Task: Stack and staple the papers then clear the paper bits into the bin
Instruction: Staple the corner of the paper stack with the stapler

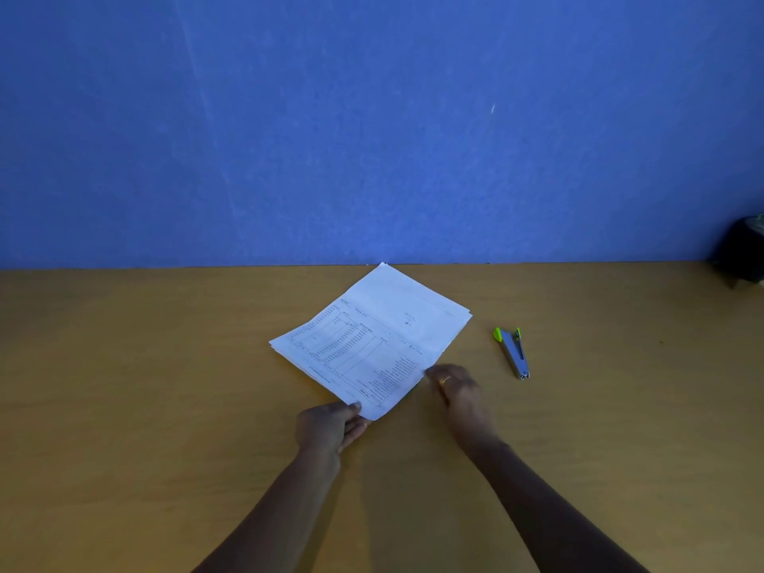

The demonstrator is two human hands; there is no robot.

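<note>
You have one stack of papers (370, 341) on one wooden table (144, 386); its sheets overlap too closely to count. One stapler (512, 352) lies to the right. One dark bin (742, 254) sits at the far right edge. Two hands are in view, left hand (328, 428) and right hand (459, 392).

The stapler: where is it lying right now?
The stapler lies on the wooden table, right of the paper stack, just beyond the right hand, untouched.
</note>
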